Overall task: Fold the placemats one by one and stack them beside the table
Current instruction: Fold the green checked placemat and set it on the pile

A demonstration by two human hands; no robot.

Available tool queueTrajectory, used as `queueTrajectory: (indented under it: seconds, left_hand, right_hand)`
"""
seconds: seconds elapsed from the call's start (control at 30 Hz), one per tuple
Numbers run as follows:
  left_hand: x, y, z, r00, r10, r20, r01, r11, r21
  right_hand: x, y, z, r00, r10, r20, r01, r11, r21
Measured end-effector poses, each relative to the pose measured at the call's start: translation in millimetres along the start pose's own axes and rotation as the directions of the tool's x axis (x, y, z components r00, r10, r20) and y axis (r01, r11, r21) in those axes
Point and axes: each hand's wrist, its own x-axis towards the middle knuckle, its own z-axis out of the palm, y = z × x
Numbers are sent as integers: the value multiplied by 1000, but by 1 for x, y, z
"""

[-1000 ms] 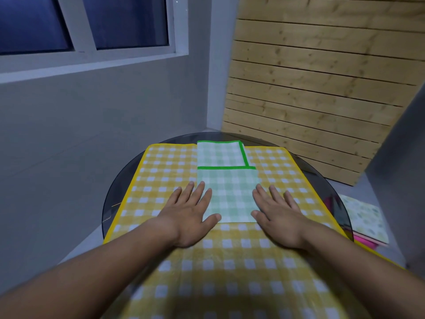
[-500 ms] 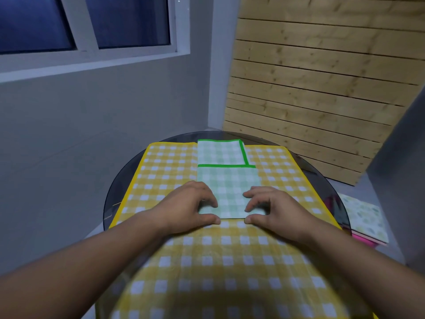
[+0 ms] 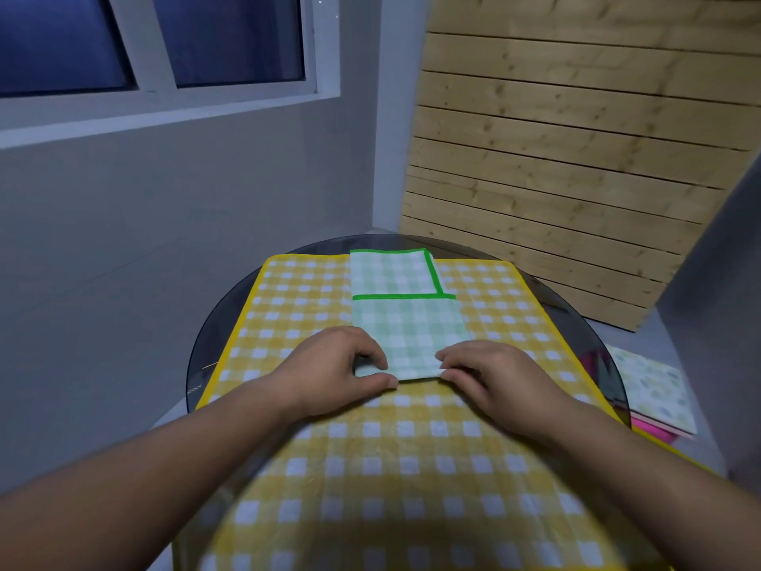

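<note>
A green checked placemat, partly folded, lies on top of a large yellow checked placemat that covers the round glass table. My left hand pinches the green mat's near left corner between thumb and fingers. At the near right corner my right hand grips the same folded edge. The near edge is lifted slightly off the yellow mat.
To the right, below the table's rim, a pale patterned mat lies on pink ones. Behind the table a wooden slat panel leans against the wall. A grey wall and a window stand at the left.
One second ago both hands lay flat and open beside the green mat. They have since curled in and taken hold of its near corners.
</note>
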Motion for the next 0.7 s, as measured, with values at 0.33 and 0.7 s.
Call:
queueTrajectory:
  seconds: [0.33, 0.7]
  left_hand:
    - [-21, 28, -30, 994, -4, -106, -26, 959, -281]
    - [-18, 59, -51, 949, -133, -285, -87, 760, -644]
  right_hand:
    - [-5, -27, -31, 992, 120, -44, -99, 939, 330]
    - [-14, -34, -61, 932, 332, -145, -153, 723, 674]
